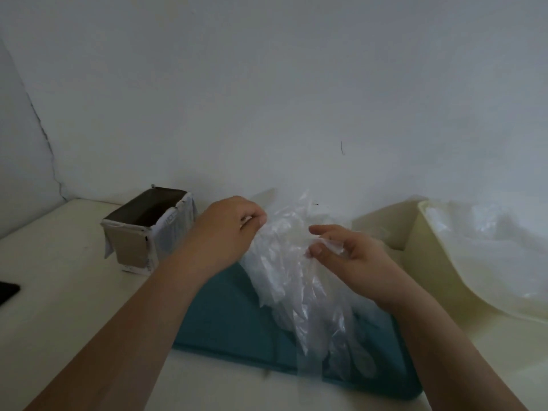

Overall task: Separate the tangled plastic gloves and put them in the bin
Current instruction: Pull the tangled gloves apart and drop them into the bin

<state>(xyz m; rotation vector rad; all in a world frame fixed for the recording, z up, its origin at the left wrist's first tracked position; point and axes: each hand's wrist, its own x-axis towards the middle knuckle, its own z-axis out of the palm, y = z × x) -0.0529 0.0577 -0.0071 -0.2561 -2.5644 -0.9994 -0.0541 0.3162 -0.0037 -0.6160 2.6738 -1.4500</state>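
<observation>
A tangled bunch of clear plastic gloves [292, 280] hangs between my hands above a teal tray [225, 315]. My left hand [228, 232] grips the bunch's upper left part with curled fingers. My right hand [347, 256] pinches a thin edge of plastic between thumb and fingertips on the right side. The lower ends of the gloves trail down onto the tray. A cream bin [430, 262] stands at the right, with clear plastic gloves [498, 238] lying inside it.
A small open cardboard box [142, 232] wrapped in paper sits at the back left on the pale table [59, 292]. A dark flat object [7, 292] lies at the left edge. A white wall rises right behind.
</observation>
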